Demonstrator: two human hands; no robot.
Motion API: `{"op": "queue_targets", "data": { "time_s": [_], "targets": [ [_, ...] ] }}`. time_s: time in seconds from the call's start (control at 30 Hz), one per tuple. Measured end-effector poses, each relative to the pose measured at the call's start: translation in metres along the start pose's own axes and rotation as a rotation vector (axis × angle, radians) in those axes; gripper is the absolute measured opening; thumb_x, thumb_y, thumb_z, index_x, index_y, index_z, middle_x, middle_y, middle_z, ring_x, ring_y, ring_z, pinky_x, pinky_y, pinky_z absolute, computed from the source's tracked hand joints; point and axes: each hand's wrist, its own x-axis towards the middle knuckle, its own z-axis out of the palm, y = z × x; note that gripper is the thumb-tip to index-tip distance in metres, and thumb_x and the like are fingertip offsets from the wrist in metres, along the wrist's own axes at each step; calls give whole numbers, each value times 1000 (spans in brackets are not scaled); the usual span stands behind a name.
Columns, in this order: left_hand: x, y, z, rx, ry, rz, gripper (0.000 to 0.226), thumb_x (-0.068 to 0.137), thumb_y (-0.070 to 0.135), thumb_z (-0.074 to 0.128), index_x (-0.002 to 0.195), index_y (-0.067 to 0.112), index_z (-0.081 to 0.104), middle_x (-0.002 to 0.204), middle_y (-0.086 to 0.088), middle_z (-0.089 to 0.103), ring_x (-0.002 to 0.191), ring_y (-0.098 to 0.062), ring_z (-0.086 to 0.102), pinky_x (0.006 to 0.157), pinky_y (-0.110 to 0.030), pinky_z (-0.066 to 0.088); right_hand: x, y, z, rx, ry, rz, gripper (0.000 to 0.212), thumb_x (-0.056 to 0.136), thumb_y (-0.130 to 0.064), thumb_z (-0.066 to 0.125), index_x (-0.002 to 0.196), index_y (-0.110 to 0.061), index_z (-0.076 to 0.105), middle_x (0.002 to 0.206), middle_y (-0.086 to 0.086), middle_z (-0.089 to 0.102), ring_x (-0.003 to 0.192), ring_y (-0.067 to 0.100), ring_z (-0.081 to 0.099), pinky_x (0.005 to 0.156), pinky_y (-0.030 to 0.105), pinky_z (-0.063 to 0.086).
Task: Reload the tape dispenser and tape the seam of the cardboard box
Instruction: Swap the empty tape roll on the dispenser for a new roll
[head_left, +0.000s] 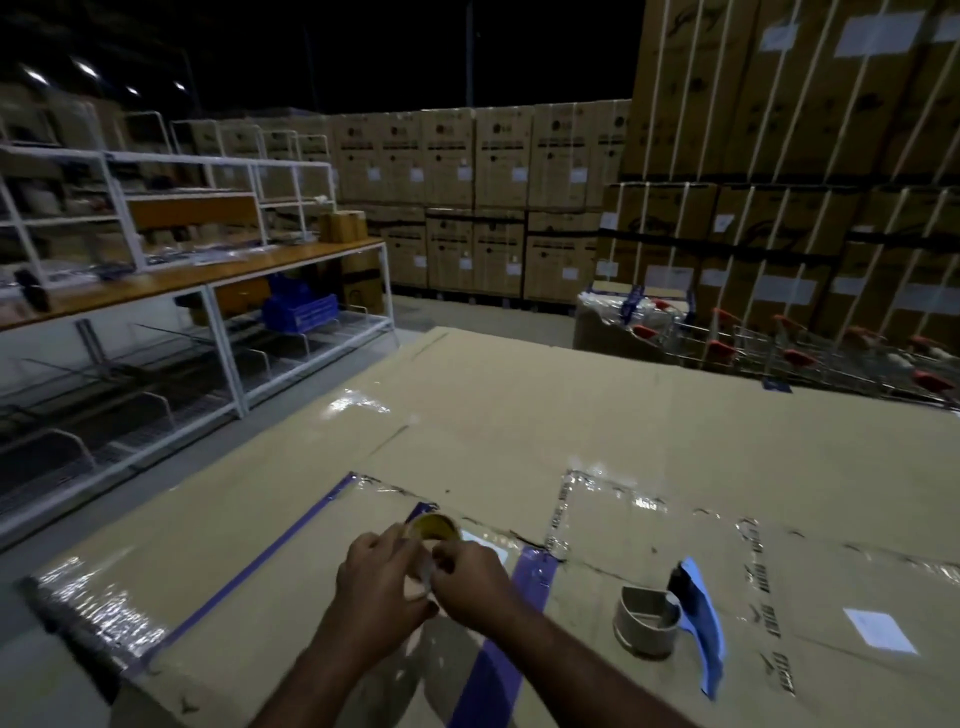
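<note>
Both hands work above the large flat brown cardboard box (519, 415). The left hand (379, 582) grasps the clear tape roll with a yellowish core (428, 535); the right hand (470, 582) pinches the roll's edge. The blue-handled tape dispenser with a grey hub (670, 618) lies on the box, to the right, apart from the hands.

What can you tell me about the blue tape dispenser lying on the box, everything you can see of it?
The tape dispenser lies on the cardboard box, to the right of both hands and untouched by them. It looks like blue plastic, with a long flat handle running toward the near edge and a dark part at its far end. A grey ring-shaped core, apparently bare of tape, sits at its left side; whether it is mounted or just rests against it I cannot tell.
</note>
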Motion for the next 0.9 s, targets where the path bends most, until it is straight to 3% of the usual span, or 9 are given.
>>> {"op": "queue_targets", "data": {
  "time_s": [0.07,0.13,0.33,0.5,0.6,0.7,0.8,0.9],
  "targets": [
    [-9,-17,-2,-51,-5,-67,74,71,44,70,138,28,42,155,0,30,136,-27,29,106,-39,36,10,-2,17,-56,-35,8,28,87,-33,48,85,-11,65,85,10,68,83,25,61,70,31,42],
    [-16,-31,-3,-79,-16,-115,72,77,41,66,141,28,37,159,-1,21,140,-25,22,111,-36,31,19,0,31,-120,-22,48,25,84,-20,48,100,-12,65,104,11,69,99,28,63,80,30,47],
    [-23,-52,7,-232,-33,-209,57,84,40,63,133,40,34,160,3,15,145,-18,13,112,-37,32,41,16,55,-314,-7,154,40,91,-19,46,131,-17,45,121,11,62,108,27,60,86,35,50],
    [-11,-61,2,-218,-151,-153,70,75,51,66,136,39,33,162,4,5,148,-20,9,116,-45,23,51,23,61,-340,-7,162,32,94,-28,51,124,-16,51,119,9,64,106,25,61,86,36,51],
    [3,-63,-3,-149,-106,-151,72,86,50,54,148,27,24,163,0,0,150,-22,-1,120,-46,9,54,24,57,-325,15,143,30,92,-32,56,115,-13,56,116,11,66,108,29,61,86,34,48],
    [24,-53,-9,-111,-36,-153,72,92,39,53,151,22,15,163,-4,3,150,-23,0,121,-43,11,52,25,46,-303,45,125,27,90,-34,59,110,-16,59,114,9,68,106,26,62,82,32,48],
    [47,-33,-14,-84,-92,-81,77,90,34,56,152,21,11,162,-5,13,149,-24,7,120,-42,14,44,25,26,-288,86,65,27,91,-36,60,110,-17,61,111,6,68,103,23,62,73,29,41],
    [68,-14,-19,-109,-180,-18,84,81,37,64,150,28,16,143,-3,50,131,-23,47,107,-40,41,31,30,-1,-295,151,41,27,91,-36,58,109,-16,62,109,9,69,101,27,62,77,33,46]
  ]
}}
